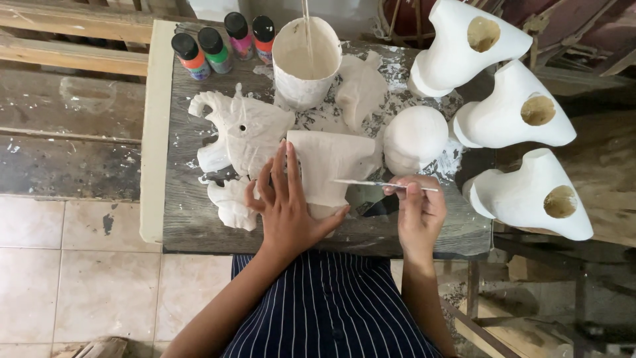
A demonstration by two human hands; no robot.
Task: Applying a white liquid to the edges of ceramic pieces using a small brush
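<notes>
On the paint-spattered wooden table point(199, 225), a white-primed carved piece point(329, 166) lies flat under the left hand point(286, 209), fingers spread along its left edge. It looks rigid, light and chippable, best steadied by its thick sides. Right hand point(419, 212) pinches a thin brush point(384, 185), whose tip rests on the piece.

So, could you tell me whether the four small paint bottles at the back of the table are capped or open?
Capped. All four paint bottles stand upright on the table, each with a black cap on top.
</notes>
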